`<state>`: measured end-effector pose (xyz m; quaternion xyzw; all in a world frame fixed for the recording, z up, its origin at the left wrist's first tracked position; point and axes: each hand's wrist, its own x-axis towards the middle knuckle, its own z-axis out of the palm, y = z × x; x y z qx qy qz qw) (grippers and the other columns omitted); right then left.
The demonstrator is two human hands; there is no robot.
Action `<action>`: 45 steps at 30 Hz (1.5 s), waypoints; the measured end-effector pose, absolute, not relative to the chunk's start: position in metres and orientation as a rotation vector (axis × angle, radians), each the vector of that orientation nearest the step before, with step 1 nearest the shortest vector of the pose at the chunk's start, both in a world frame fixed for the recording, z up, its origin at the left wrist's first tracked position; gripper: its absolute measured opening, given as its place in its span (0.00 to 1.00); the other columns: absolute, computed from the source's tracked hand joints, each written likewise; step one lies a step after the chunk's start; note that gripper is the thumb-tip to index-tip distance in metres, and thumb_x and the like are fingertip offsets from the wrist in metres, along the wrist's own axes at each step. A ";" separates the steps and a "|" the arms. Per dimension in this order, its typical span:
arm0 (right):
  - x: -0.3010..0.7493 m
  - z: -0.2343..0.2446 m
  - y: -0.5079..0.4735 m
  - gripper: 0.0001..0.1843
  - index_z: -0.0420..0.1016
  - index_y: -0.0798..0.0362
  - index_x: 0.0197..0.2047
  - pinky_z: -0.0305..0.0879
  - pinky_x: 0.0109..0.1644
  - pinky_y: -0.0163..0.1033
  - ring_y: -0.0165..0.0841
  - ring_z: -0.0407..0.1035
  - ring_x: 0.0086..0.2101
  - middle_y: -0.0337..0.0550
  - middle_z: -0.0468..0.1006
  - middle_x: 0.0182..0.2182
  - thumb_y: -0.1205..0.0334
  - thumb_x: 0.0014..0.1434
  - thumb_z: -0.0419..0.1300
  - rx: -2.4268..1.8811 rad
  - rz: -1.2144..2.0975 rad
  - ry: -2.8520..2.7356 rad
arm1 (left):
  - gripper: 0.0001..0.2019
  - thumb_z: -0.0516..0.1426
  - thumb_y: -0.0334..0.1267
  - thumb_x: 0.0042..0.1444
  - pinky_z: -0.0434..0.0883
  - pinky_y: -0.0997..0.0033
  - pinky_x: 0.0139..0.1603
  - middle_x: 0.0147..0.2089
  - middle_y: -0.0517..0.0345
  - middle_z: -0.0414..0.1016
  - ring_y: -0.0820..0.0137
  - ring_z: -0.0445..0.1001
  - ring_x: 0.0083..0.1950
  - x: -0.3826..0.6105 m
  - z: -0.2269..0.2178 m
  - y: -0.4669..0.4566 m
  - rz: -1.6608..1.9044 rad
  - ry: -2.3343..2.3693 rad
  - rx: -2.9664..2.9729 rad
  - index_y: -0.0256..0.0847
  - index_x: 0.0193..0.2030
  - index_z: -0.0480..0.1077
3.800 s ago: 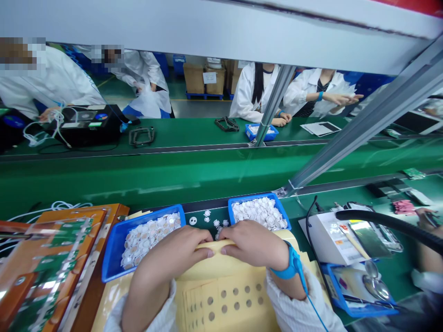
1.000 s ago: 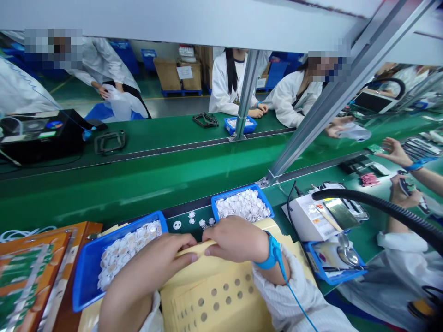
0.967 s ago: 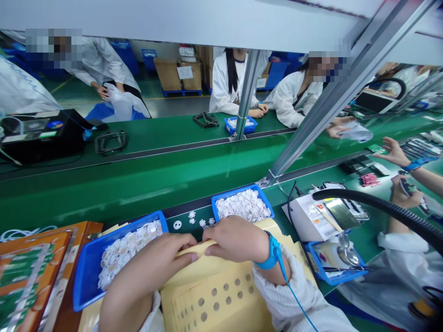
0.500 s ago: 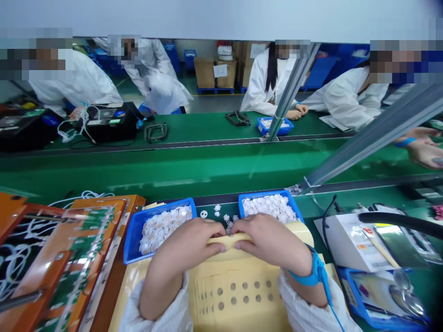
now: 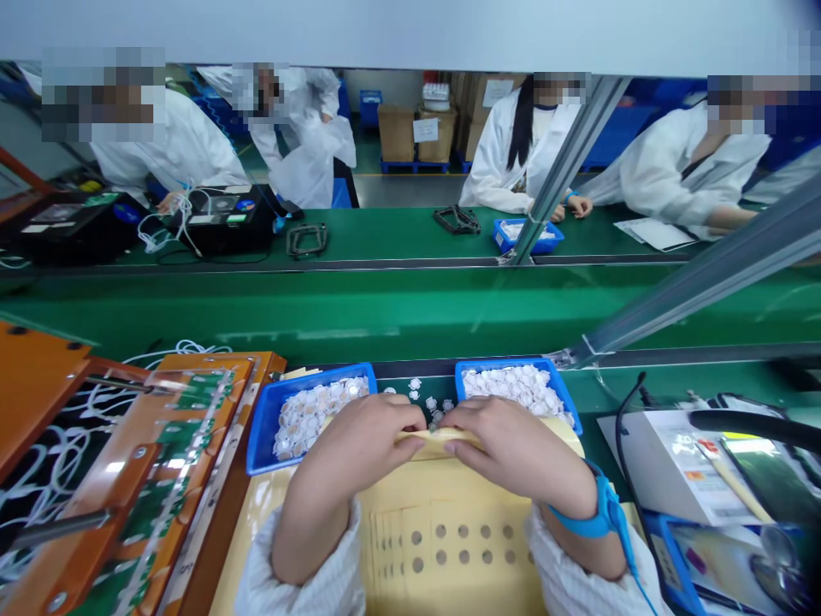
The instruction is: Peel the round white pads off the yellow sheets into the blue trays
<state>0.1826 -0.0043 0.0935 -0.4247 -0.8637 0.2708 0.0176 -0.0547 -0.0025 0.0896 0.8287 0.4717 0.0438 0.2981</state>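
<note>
Yellow card is the thing in hand: a yellow sheet (image 5: 449, 547) lies flat on the tabletop (image 5: 609, 385) right in front of the person, between the 2 sleeves. Its far edge is curled up and gripped by both hands. The left hand (image 5: 369, 436) and the right hand (image 5: 513, 445) sit side by side, nearly touching. Their fingers (image 5: 410, 443) are pressed together and pinch that raised edge from either end.

The flat part of the sheet shows 2 rows of round holes, all of them empty, so that stretch looks finished. Both bins look well filled with small white discs: the left blue tray (image 5: 266, 428) just beyond the left hand, and the right blue tray (image 5: 570, 406) just beyond the right. A few loose discs (image 5: 427, 400) lie on the tabletop between the trays (not yet in either).

How much of the pinched edge carries pieces cannot be told, since the hands cover it. A blue wrist strap (image 5: 599, 513) circles the right wrist.
</note>
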 end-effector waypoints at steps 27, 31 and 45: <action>0.176 0.089 -0.004 0.05 0.81 0.52 0.41 0.69 0.45 0.45 0.41 0.78 0.40 0.42 0.84 0.38 0.71 0.64 0.68 -1.162 0.707 -2.406 | 0.12 0.59 0.39 0.70 0.62 0.64 0.37 0.36 0.57 0.83 0.58 0.82 0.41 -0.047 0.089 -0.007 -0.065 1.282 2.328 0.42 0.34 0.77; 0.175 0.089 -0.004 0.07 0.81 0.51 0.39 0.67 0.44 0.43 0.40 0.77 0.39 0.41 0.84 0.37 0.73 0.64 0.68 -1.161 0.719 -2.427 | 0.14 0.59 0.40 0.70 0.59 0.64 0.35 0.35 0.57 0.83 0.59 0.82 0.39 -0.046 0.088 -0.007 -0.072 1.286 2.329 0.42 0.32 0.75; 0.184 0.094 -0.005 0.07 0.77 0.51 0.38 0.65 0.45 0.44 0.39 0.76 0.38 0.40 0.82 0.36 0.73 0.66 0.64 -1.087 0.736 -2.398 | 0.12 0.59 0.40 0.65 0.53 0.64 0.31 0.33 0.56 0.83 0.60 0.81 0.37 -0.049 0.083 -0.007 -0.124 1.222 2.217 0.44 0.31 0.77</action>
